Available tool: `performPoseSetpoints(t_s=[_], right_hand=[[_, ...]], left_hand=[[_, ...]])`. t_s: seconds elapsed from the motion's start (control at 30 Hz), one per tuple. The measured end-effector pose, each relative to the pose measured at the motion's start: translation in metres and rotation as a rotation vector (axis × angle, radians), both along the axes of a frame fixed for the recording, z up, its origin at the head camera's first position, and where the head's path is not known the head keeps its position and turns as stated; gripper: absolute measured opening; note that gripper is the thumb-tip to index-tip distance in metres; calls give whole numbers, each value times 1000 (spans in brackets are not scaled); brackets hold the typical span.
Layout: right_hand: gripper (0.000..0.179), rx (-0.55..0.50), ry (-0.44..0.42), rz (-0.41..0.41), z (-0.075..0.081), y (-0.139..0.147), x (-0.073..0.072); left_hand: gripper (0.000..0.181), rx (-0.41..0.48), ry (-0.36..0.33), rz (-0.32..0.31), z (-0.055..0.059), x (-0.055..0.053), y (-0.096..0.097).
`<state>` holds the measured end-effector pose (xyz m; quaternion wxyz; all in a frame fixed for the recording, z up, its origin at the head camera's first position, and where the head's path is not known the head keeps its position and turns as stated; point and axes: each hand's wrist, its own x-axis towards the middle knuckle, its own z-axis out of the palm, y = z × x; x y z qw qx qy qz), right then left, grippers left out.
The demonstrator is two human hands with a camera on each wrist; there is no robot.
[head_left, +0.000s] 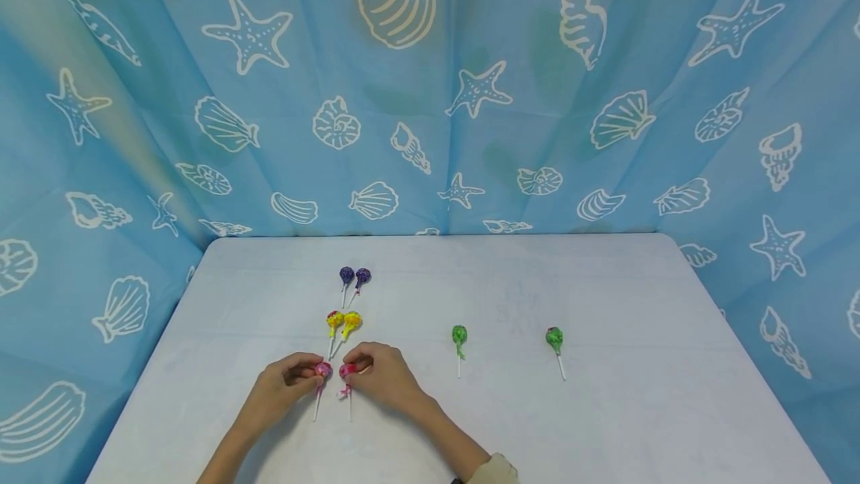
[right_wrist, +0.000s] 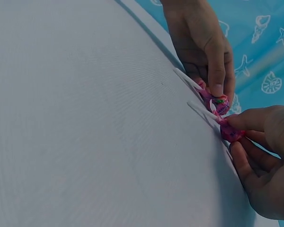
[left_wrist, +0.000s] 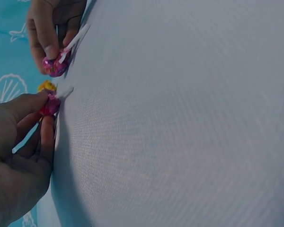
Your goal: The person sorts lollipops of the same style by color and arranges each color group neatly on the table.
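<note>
Two pink-wrapped lollipops lie side by side at the front left of the white table, sticks toward me. My left hand (head_left: 278, 388) pinches the left pink lollipop (head_left: 323, 370) by its round head. Thumb and fingers of my right hand (head_left: 386, 376) pinch the head of the right pink lollipop (head_left: 346, 370), whose wrapper end flares at the stick. A small gap separates the two heads in the head view. In the left wrist view, the left lollipop (left_wrist: 50, 105) shows between thumb and fingertips; the right wrist view shows the right lollipop (right_wrist: 231, 134) gripped likewise.
Just beyond the hands lie two yellow lollipops (head_left: 351, 321), heads together. Farther back is a pair of purple lollipops (head_left: 363, 275). To the right, two green lollipops (head_left: 460, 334) lie well apart on the white table (head_left: 605, 424). A blue shell-patterned curtain (head_left: 430, 95) hangs behind.
</note>
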<state>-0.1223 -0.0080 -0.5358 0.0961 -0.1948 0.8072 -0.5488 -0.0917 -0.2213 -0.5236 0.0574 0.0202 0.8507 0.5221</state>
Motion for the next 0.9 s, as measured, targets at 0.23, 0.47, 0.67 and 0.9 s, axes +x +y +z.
performPoseSetpoints(t_s=[0.23,0.47,0.67,0.9], right_hand=[[16,17,28,-27,1,-4,0],[18,22,59,-30,2,-5,0],[18,25,73,-25,0,-6,0],[18,38,79,-18,1,-5,-1]], left_hand=[[28,-11,2,10,-1,0,1],[28,-25,-5,24,-1,-1,2],[29,-11,8,18,-2,-2,2],[29,14,14,8,-3,-2,1]])
